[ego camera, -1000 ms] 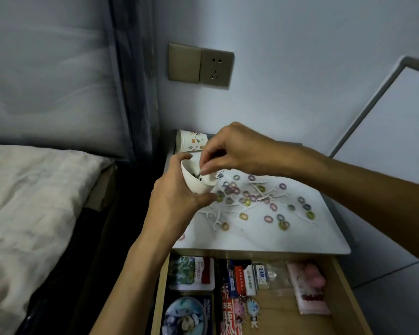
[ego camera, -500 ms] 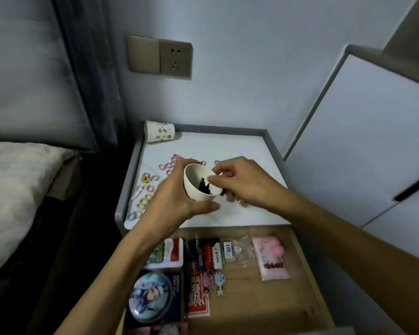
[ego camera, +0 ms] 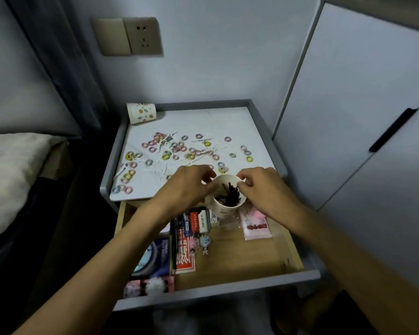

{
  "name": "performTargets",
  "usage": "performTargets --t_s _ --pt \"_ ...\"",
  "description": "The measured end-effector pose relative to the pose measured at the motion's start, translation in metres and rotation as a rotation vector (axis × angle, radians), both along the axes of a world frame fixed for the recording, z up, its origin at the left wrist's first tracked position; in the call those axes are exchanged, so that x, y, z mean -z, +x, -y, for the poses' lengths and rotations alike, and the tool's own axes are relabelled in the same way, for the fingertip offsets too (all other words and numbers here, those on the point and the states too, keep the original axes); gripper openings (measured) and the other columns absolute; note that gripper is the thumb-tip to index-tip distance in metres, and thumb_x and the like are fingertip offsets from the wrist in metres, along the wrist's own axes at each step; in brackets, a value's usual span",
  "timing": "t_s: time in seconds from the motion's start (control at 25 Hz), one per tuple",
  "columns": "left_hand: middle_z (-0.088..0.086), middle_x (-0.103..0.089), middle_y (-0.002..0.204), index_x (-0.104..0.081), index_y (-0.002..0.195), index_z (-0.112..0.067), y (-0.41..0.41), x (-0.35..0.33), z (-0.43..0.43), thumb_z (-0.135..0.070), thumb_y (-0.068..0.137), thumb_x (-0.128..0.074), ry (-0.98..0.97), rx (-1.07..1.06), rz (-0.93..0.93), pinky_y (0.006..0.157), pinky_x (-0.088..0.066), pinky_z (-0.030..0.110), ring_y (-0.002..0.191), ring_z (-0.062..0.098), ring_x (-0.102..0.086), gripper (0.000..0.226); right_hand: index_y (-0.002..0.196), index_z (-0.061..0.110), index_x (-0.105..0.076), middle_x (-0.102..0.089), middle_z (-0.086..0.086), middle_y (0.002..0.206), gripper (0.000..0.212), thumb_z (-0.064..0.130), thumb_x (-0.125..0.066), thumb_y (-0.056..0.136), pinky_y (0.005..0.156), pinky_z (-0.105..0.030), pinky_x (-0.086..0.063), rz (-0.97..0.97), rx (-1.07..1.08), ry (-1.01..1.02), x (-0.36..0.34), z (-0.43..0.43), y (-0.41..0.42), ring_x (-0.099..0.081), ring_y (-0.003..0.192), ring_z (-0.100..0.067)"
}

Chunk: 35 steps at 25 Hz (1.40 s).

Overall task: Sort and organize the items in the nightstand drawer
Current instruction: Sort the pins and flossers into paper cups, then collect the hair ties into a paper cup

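Observation:
A white paper cup (ego camera: 224, 207) full of black hairpins (ego camera: 231, 195) hangs over the back of the open wooden drawer (ego camera: 240, 259). My left hand (ego camera: 189, 187) grips the cup's left rim. My right hand (ego camera: 259, 187) pinches its right rim. Many small coloured hair ties (ego camera: 177, 149) and white floss picks lie scattered on the nightstand top (ego camera: 228, 122). In the drawer lie card boxes (ego camera: 191, 228), small keychain figures (ego camera: 200, 243), a pink packet (ego camera: 257, 226) and a round badge (ego camera: 150, 259).
A second, patterned paper cup (ego camera: 142, 113) lies on its side at the nightstand's back left corner. A bed with a pale cover (ego camera: 7, 170) stands to the left. A white cabinet door (ego camera: 363, 117) with a black handle stands to the right. A wall socket (ego camera: 143, 36) is above.
The cup has come from above the nightstand top toward me, over the drawer. My right hand has left the inside of the cup and now pinches its rim.

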<state>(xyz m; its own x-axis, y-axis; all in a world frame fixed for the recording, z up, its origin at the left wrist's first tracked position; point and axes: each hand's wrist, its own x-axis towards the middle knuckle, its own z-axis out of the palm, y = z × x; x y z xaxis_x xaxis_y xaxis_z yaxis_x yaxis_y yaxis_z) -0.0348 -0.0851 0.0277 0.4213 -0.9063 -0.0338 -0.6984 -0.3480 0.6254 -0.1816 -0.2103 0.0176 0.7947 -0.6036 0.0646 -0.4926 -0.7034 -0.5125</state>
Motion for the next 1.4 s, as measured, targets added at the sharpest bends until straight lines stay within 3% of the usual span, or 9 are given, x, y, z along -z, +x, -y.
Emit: performTargets --t_s 0.16,0.24,0.36,0.56,0.64,0.76,0.96,1.2,1.4 --pt "0.009 -0.071 0.075 -0.07 0.101 -0.005 -0.038 0.024 0.012 -0.002 0.092 -0.051 0.059 0.049 -0.071 0.049 -0.055 0.022 0.051 0.01 -0.067 0.021 0.098 0.018 -0.074 -0.068 0.005 0.076 0.018 0.026 -0.057 0.096 0.061 -0.031 -0.053 -0.06 -0.073 0.088 0.024 0.008 -0.031 -0.062 0.066 -0.009" --pt "0.012 -0.07 0.071 -0.07 0.098 -0.003 -0.054 0.044 0.019 0.004 0.088 -0.049 0.098 0.061 -0.075 0.049 -0.057 0.03 0.05 0.014 -0.067 0.024 0.094 0.022 -0.073 -0.069 0.01 0.078 0.02 0.034 -0.057 0.097 0.07 -0.036 -0.057 -0.079 -0.054 0.156 0.027 0.018 -0.046 -0.064 0.07 -0.006" --pt "0.017 -0.071 0.079 -0.07 0.098 0.0 -0.073 0.076 0.029 0.007 0.086 -0.048 0.168 0.115 -0.043 0.047 -0.056 0.032 0.051 0.019 -0.068 0.026 0.104 0.024 -0.071 -0.062 0.016 0.074 0.025 0.041 -0.054 0.098 0.072 -0.027 -0.051 -0.135 0.011 0.156 0.024 0.038 -0.063 -0.06 0.071 -0.002" --pt "0.017 -0.07 0.104 -0.069 0.112 -0.005 -0.104 0.12 0.043 -0.002 0.094 -0.052 0.273 0.194 -0.031 0.057 -0.057 0.027 0.069 0.02 -0.066 0.025 0.105 0.023 -0.071 -0.061 0.014 0.074 0.024 0.039 -0.055 0.097 0.079 -0.036 -0.054 -0.215 0.048 0.093 0.032 0.059 -0.087 -0.06 0.073 -0.006" --pt "0.015 -0.07 0.105 -0.068 0.115 -0.006 -0.113 0.127 0.046 -0.006 0.096 -0.051 0.291 0.208 -0.044 0.056 -0.056 0.022 0.066 0.015 -0.064 0.025 0.103 0.022 -0.071 -0.065 0.008 0.079 0.024 0.04 -0.055 0.096 0.08 -0.038 -0.055 -0.255 0.034 0.09 0.036 0.06 -0.09 -0.062 0.075 -0.009" --pt "0.014 -0.072 0.098 -0.07 0.111 -0.007 -0.124 0.128 0.051 -0.008 0.097 -0.052 0.275 0.26 -0.003 0.07 -0.058 0.034 0.074 0.022 -0.069 0.023 0.11 0.021 -0.069 -0.069 0.002 0.093 0.028 0.041 -0.057 0.096 0.082 -0.042 -0.056 -0.301 0.012 0.095 0.04 0.062 -0.089 -0.064 0.082 -0.014" --pt "0.015 -0.071 0.105 -0.068 0.116 -0.008 -0.132 0.126 0.054 -0.01 0.098 -0.052 0.283 0.303 -0.012 0.08 -0.055 0.035 0.089 0.029 -0.069 0.024 0.12 0.023 -0.064 -0.068 0.0 0.102 0.033 0.043 -0.056 0.095 0.073 -0.033 -0.052 -0.354 -0.011 0.08 0.044 0.06 -0.09 -0.061 0.081 -0.013" --pt "0.011 -0.069 0.116 -0.053 0.135 -0.011 -0.115 0.119 0.044 -0.021 0.1 -0.053 0.299 0.235 -0.149 0.059 -0.059 0.03 0.068 0.018 -0.07 0.036 0.125 0.021 -0.062 -0.069 -0.002 0.111 0.035 0.041 -0.056 0.096 0.071 -0.032 -0.051 -0.371 -0.036 0.064 0.046 0.056 -0.081 -0.061 0.083 -0.013" --pt "0.004 -0.068 0.109 -0.057 0.128 -0.014 -0.067 0.079 0.022 -0.023 0.1 -0.053 0.189 0.063 -0.198 0.059 -0.059 0.029 0.065 0.012 -0.07 0.03 0.119 0.023 -0.065 -0.071 0.001 0.105 0.03 0.04 -0.056 0.096 0.077 -0.038 -0.056 -0.338 -0.071 0.013 0.045 0.043 -0.055 -0.066 0.087 -0.015"
